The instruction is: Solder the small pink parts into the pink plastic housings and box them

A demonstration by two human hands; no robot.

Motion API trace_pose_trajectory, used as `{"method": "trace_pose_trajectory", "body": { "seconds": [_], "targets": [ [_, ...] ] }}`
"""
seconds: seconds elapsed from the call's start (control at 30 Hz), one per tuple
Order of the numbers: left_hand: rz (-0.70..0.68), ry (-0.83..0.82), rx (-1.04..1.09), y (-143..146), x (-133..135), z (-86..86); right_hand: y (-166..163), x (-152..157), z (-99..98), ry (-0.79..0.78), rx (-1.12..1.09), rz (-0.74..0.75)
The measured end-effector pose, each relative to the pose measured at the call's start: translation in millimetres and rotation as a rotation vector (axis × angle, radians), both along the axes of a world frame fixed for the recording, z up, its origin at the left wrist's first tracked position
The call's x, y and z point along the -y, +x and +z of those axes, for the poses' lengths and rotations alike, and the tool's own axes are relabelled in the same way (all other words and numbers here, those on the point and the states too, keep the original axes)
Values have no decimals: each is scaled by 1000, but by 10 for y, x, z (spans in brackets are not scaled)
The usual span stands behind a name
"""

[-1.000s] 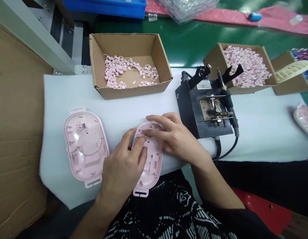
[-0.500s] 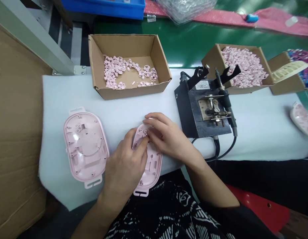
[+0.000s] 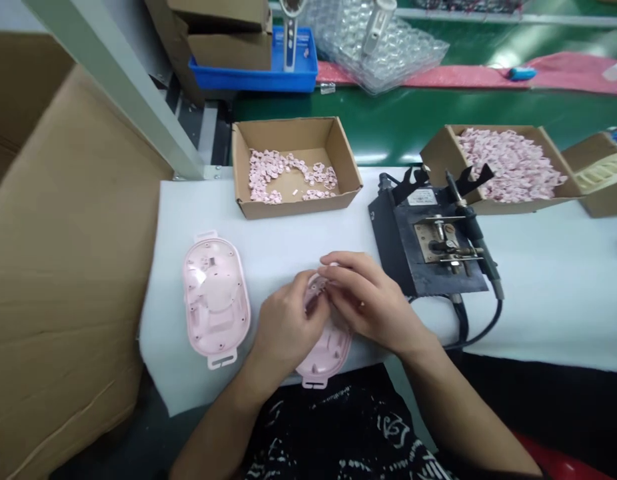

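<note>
**Two hands on a pink plastic shell (image 3: pixel 329 351)**

The shell lies on white padding (image 3: pixel 198 227), its upper end under both hands. Left hand (image 3: pixel 288 327): left fingers (image 3: pixel 313 301) curl closed around that end. Right hand (image 3: pixel 371 300): right fingers (image 3: pixel 341 269) bunch over it, touching; any small part between them is hidden. A second shell (image 3: pixel 216 305) lies just left; a black soldering station (image 3: pixel 413 267) stands right.

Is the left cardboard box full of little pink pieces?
No, the box is only partly full: the pink pieces lie thinly, and its bare cardboard floor shows between them.
</note>
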State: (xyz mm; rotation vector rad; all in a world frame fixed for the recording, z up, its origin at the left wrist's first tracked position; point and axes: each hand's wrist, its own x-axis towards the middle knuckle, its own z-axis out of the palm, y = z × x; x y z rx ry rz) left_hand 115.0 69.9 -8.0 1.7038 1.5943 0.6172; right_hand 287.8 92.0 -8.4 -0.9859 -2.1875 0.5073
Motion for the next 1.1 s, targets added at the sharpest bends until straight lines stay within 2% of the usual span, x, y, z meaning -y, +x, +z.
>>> {"method": "trace_pose_trajectory", "body": {
  "seconds": [0.13,0.17,0.23,0.3,0.33,0.37,0.4,0.47,0.57,0.67,0.77,0.83,0.9,0.97,1.1],
  "targets": [
    [2,16,4,39,-56,24,230,-6,208,97,201,18],
    [17,28,-6,40,-58,23,378,-52,291,157,206,-29],
    [56,32,-8,26,-69,8,777,-174,468,271,145,-273],
    [107,8,11,-6,-101,-12,1224,-299,613,202,123,-563],
    [122,-13,22,-23,-120,-19,1421,-357,653,97,157,-639],
    [130,-33,36,-38,-137,-24,1582,-415,666,-24,214,-651],
    [136,-47,54,-50,-151,-27,1701,-474,654,-125,269,-623],
    [157,-70,97,-61,-164,-30,1816,-584,584,-213,326,-551],
    [238,-76,172,-56,-160,-34,1825,-650,530,-228,315,-470],
    [266,-82,209,-52,-150,-24,1810,-512,644,-212,249,-459],
    [196,-93,179,-64,-156,-19,1748,-313,784,-169,-89,-437],
    [143,-113,182,-75,-170,-36,1624,-224,794,-257,-395,-243],
    [131,-140,210,-82,-181,-61,1433,-159,726,-427,-587,19],
    [142,-161,220,-83,-186,-77,1227,-87,616,-567,-667,169],
    [105,-156,215,-72,-203,-74,981,62,422,-570,-699,178]
  ]
}}
